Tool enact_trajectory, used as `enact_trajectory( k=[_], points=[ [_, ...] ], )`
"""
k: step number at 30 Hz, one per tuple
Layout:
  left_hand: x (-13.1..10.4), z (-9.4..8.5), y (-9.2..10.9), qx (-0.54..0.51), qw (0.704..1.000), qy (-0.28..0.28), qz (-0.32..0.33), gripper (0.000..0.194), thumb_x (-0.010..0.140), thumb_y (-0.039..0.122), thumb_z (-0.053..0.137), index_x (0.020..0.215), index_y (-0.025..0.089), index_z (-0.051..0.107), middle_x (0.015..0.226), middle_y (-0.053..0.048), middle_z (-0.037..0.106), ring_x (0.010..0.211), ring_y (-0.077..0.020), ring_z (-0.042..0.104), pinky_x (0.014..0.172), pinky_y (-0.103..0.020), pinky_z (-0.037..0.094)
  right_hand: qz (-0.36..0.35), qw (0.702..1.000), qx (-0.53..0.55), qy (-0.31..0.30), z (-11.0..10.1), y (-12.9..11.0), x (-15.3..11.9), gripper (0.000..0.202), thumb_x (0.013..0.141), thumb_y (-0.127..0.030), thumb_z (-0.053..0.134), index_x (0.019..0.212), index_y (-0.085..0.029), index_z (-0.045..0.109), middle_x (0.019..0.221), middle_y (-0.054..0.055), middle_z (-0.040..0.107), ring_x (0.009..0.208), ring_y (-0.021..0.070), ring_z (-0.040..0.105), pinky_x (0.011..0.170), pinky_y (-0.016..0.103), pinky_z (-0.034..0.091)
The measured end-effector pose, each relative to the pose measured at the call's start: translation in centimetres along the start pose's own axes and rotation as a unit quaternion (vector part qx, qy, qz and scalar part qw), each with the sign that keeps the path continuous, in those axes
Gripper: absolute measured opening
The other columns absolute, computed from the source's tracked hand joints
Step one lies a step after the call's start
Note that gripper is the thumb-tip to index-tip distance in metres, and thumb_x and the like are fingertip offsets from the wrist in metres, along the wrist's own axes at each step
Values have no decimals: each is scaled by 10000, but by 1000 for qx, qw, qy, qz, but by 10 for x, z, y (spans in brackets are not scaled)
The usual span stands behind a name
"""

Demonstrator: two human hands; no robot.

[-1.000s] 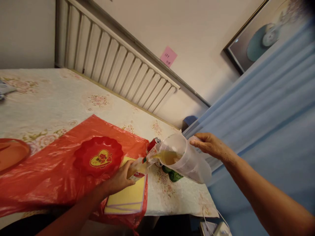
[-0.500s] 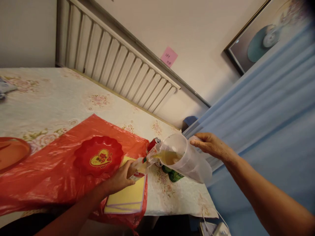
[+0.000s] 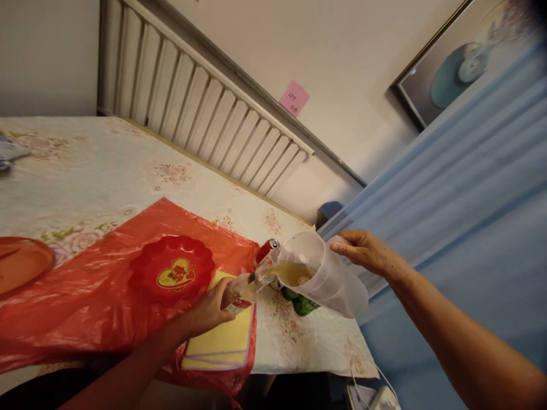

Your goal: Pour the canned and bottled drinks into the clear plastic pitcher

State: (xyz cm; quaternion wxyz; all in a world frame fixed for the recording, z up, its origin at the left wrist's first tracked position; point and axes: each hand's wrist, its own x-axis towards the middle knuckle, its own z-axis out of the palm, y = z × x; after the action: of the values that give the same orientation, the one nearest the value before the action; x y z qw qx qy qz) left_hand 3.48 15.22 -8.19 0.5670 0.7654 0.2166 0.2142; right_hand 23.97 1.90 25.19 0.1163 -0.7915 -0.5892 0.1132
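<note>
just ahead of the left hand (image 3: 220, 307), i have the bottle (image 3: 239, 295) tilted, its clear neck end angled up and away toward the right hand (image 3: 363, 250). the left fingers and thumb are wrapped around the bottle's body, just below its red label. the right hand is curled closed on the handle side of a translucent jug (image 3: 342, 287); the handle itself is mostly hidden from me by the fingers. between the two hands the jug is tipped over toward the left one, with yellowish liquid (image 3: 293, 273) lying inside against its lower wall and reaching the lip, right at the clear mouth piece (image 3: 265, 269) on the bottle; i cannot tell whether that piece is a funnel.

past the bottle's mouth, near it, i see a red can (image 3: 268, 249), and below the jug something green (image 3: 305, 306), partly covered. under the left hand are yellow sheets (image 3: 217, 346) on a red plastic sheet (image 3: 85, 296). beyond the left wrist, on that plastic, sits a red scalloped dish (image 3: 147, 267) with a heart design. behind the right hand hangs a blue curtain (image 3: 461, 216).
</note>
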Motion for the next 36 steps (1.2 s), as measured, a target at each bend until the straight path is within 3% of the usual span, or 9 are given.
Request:
enact_trajectory(
  k=[14,21,30,36],
  points=[
    [0,-1,0,-6,1000,-8,-5,630,634,219,602,1230,229,398,1305,-77,567,1221,-271,518,1003,-374,415,6,999,39,0,6,6,-2,497,773,-658,587,632,-185,525,552,-52,304,509,83,280,433,219,216],
    [-1,-1,0,0,1000,1,-9,651,640,216,614,1250,230,387,1300,-76,569,1194,-266,541,983,-363,431,32,991,129,5,21,30,-9,527,762,-672,605,609,-199,428,523,-79,249,476,65,212,438,221,162],
    [-2,-1,0,-4,1000,-4,-4,653,656,216,619,1267,226,390,1256,-73,592,1176,-264,560,969,-364,449,34,972,229,53,47,66,-15,530,776,-662,599,569,-198,448,463,-60,366,444,80,282,455,238,213],
    [-2,1,-3,-11,1000,8,-18,695,628,201,627,1279,209,384,1288,-94,559,1199,-270,533,995,-369,429,-16,942,320,102,46,50,-2,629,795,-727,494,446,-223,355,409,-35,334,430,107,326,467,281,290]
  ],
)
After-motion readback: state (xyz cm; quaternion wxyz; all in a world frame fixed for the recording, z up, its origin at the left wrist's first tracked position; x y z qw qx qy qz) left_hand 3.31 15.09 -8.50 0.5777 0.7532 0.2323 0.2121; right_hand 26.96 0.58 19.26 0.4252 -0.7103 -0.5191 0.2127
